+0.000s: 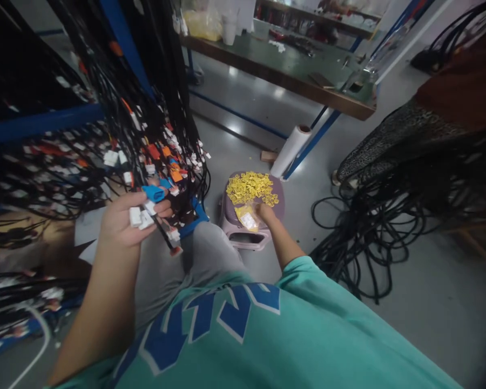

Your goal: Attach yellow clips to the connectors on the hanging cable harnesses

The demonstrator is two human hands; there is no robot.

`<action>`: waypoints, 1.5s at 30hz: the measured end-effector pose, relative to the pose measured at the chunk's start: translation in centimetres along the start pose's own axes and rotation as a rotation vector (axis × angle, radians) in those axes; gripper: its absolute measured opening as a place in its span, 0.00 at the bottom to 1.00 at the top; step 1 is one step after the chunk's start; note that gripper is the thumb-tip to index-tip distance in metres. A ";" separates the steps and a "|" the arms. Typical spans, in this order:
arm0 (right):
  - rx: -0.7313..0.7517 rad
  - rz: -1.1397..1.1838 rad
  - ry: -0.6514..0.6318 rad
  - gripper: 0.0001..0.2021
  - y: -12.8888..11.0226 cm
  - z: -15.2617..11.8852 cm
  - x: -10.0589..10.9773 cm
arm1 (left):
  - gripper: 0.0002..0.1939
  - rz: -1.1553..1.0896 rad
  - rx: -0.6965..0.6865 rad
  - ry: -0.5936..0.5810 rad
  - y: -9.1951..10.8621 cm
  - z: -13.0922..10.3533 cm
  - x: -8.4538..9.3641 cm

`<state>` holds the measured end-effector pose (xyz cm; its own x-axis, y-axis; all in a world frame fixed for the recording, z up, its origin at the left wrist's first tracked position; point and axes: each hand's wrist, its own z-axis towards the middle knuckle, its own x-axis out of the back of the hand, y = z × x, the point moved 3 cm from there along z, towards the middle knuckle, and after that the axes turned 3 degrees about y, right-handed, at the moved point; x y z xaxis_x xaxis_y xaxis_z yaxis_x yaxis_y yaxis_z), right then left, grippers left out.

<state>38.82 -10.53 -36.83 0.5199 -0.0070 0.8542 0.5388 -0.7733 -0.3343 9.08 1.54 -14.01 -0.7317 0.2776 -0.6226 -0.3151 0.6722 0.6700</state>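
Observation:
My left hand [132,216] is closed around a bunch of cable connectors at the side of the rack. Among them are a blue connector [153,193] and white connectors [141,218], on dark cables. On the mauve stool [243,237] lies a heap of small yellow plastic pieces [251,186]. A clear plastic bag [247,219] with a white label and yellow contents rests in front of the heap. My right hand [263,212] is down at the bag's right edge, its fingers curled in. Whatever those fingertips pinch is hidden.
Dark cables with white, orange and red connectors [176,174] hang from a blue rack [44,121] at left. A white roll [290,151] leans by the green-topped workbench [263,51]. Black cables [372,237] spill across the floor at right, beside another person [397,135].

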 end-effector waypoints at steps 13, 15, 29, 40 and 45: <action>0.005 -0.166 -0.054 0.17 -0.2 3.2 -1.3 | 0.24 0.017 -0.017 -0.003 0.2 0.7 0.2; 0.005 -0.163 -0.050 0.17 -0.2 3.1 -1.6 | 0.25 0.013 -0.024 0.016 0.2 0.7 0.1; -0.065 0.217 0.230 0.08 0.8 -0.4 2.6 | 0.18 -0.047 0.032 0.023 -0.3 0.4 -0.3; 0.488 1.535 -0.074 0.14 -11.9 -12.7 9.0 | 0.10 -0.116 0.108 -0.096 -1.9 0.0 -0.4; 0.659 1.580 -0.348 0.12 -17.3 -18.1 10.1 | 0.06 -0.102 0.124 -0.113 -2.0 -1.0 -1.0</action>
<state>22.83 -8.69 -15.20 0.8240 -0.2414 -0.5126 -0.4723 0.2072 -0.8567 9.90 -0.80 -14.33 -0.6249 0.2739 -0.7311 -0.3024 0.7784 0.5501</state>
